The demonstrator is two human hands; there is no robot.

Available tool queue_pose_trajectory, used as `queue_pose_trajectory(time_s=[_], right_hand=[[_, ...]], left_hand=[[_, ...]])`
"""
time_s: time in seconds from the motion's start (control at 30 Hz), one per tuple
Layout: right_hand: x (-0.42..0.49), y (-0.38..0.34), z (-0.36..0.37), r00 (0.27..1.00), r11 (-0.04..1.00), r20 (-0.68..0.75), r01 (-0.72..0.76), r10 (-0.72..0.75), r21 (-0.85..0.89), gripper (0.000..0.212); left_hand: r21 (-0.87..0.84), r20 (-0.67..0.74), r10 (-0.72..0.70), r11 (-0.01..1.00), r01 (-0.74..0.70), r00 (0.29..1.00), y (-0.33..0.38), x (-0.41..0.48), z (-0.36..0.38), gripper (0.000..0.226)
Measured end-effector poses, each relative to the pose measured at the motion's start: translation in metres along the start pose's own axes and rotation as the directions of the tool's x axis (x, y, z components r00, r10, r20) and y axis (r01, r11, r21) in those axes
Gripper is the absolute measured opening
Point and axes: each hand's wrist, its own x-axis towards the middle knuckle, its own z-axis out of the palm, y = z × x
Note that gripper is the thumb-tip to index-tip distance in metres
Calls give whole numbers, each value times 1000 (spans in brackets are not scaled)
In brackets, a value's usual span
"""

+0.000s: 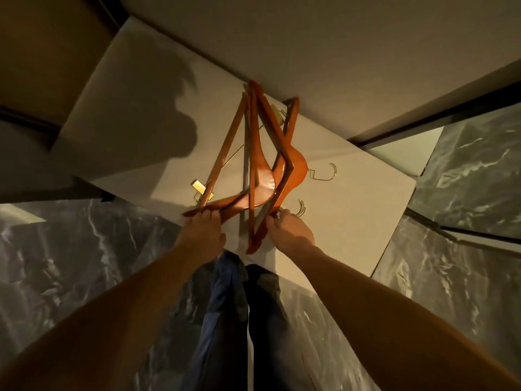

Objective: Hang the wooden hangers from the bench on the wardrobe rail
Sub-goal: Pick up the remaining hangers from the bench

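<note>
Glossy wooden hangers tangled on bench: stiff, light, slick; left hand and right hand pinch near ends.

You have no readable text, label, brand or number anywhere in this view. The wooden hangers under your hands carry no legible marking, and their brass clips show none. The pale bench shows no lettering either.
</note>
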Motion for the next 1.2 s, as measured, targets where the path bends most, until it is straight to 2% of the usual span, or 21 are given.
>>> queue_pose_trajectory(time_s=[0.1, 0.2, 0.3, 0.43, 0.57, 0.7, 0.8, 0.93, 1.0, 1.07, 1.2], right_hand=[[23, -9, 15, 998, 963, -7, -59, 63, 263, 32], [38, -12, 28, 988, 855, -13, -127, 154, 504, 29], [42, -10, 35, 980, 777, 2, -161, 201, 609, 23], [35, -7, 34, 959, 656, -58, -146, 278, 740, 23], [22, 2, 28, 918, 626, -187, -81, 350, 776, 12], [4, 24, 24, 890, 689, -320, 8, 325, 725, 14], [-12, 43, 20, 853, 729, -429, 86, 299, 679, 15], [-40, 70, 15, 822, 734, -469, 96, 323, 673, 13], [-59, 83, 13, 810, 734, -477, 88, 341, 673, 11], [-78, 94, 13, 786, 734, -495, 78, 370, 674, 10], [-110, 106, 18, 729, 714, -528, 76, 437, 696, 9]], left_hand=[[-13, 0, -29, 1000, 29, 1000, -2, 20, 20, 35], [42, -49, 4, 999, -2, 999, -2, 31, 30, 31], [23, -42, 5, 1000, -4, 999, 5, 40, 33, 32], [-41, 55, -74, 996, 76, 996, 12, 41, 35, 34], [-66, 108, -73, 995, 80, 992, 11, 42, 39, 31], [-137, 98, -53, 988, 66, 994, 9, 38, 40, 40], [-131, 19, 38, 991, -36, 999, 10, 30, 38, 47], [-221, -83, 52, 973, -70, 995, 11, 14, 42, 42], [-249, -144, 62, 963, -97, 988, 17, 2, 46, 32], [-361, -167, -15, 931, -47, 986, 31, -10, 37, 20], [-528, -72, -306, 819, 223, 949, 55, -21, 19, 14]])
